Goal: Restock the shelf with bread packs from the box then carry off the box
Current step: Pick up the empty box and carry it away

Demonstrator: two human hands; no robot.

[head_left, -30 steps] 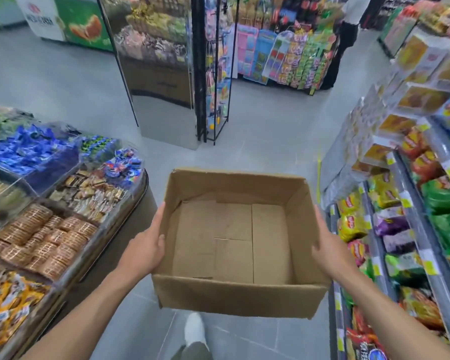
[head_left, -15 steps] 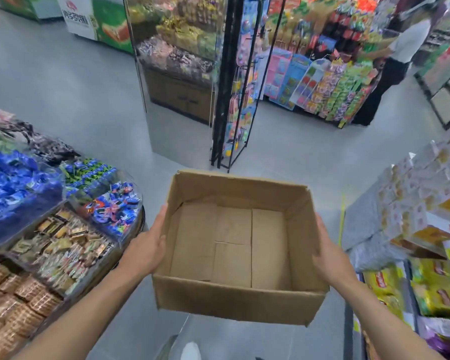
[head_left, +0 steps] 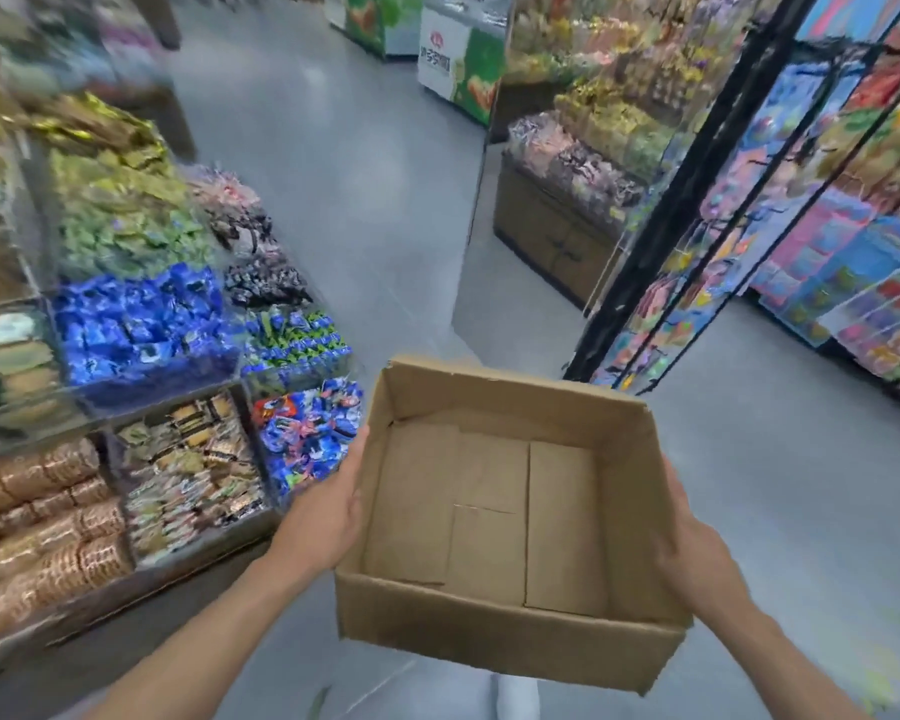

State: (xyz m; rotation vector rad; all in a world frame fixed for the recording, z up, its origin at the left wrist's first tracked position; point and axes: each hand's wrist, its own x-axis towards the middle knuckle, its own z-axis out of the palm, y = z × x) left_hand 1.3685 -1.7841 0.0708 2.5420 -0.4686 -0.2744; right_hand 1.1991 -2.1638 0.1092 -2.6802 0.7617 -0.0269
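The box [head_left: 489, 511] is empty, bare cardboard bottom showing, so I'd call the restocking done and only the carry-off left. It's held up over the grey aisle floor [head_left: 375, 200], between both hands: left hand [head_left: 328, 517] flat on its left wall, right hand [head_left: 692, 548] flat on its right wall, thumbs straight. The other fingers are hidden; I can't tell if they curl underneath. Snack bins [head_left: 141, 324] sit just left.

A shop: snack bins [head_left: 141, 324], hanging-goods rack [head_left: 697, 241]
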